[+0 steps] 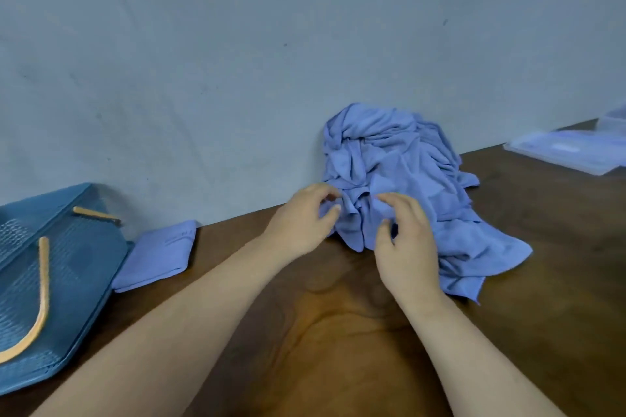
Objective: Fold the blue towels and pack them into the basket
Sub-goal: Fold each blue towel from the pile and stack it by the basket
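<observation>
Brown table; left hand, right hand clamped on near edge of towel pile

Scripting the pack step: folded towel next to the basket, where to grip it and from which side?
Pinch the folded towel at its right edge, coming from the right over the table. It lies flat, left side against the basket, far end at the wall, so likely only the right and near edges are free.
</observation>
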Available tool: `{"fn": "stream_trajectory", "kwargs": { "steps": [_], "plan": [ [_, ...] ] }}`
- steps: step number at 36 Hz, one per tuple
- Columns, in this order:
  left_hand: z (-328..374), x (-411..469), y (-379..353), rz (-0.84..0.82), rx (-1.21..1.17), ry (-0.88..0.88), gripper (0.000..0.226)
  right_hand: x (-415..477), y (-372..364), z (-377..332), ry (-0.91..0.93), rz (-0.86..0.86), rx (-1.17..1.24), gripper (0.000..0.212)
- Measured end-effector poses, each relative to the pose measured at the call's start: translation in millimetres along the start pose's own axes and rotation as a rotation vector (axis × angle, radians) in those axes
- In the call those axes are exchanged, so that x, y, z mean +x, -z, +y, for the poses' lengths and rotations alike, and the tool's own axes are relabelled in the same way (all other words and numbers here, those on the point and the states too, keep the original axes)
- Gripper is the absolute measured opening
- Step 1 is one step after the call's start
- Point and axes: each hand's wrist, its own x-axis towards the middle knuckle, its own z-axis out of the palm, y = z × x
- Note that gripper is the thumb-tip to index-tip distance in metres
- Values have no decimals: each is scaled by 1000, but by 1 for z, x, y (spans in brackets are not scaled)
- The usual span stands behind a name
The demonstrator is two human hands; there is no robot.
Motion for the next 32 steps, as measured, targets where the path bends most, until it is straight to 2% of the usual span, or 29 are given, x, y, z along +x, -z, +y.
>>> {"fn": "stream_trajectory", "kwargs": {
  "steps": [8, 12, 16, 19, 23, 32],
  "plan": [
    [36, 124, 4, 111, 131, -80, 42, 6, -3, 7, 19, 103, -132, 43],
    [45, 175, 11, 113, 301, -31, 48, 5, -5, 5, 11, 97, -198, 45],
    [45, 199, 13, 92, 478, 44, 31, 4, -5, 6, 10, 86, -240, 47],
    [39, 201, 19, 165, 440, 92, 23, 4, -4, 8, 3, 87, -248, 48],
    [27, 182, 41, 227, 321, 152, 24, 4, -4, 8, 26, 90, -253, 46],
    [-16, 69, 123, 387, 104, 254, 24, 1, -6, 3, 76, 59, -264, 48]
  ]
}}
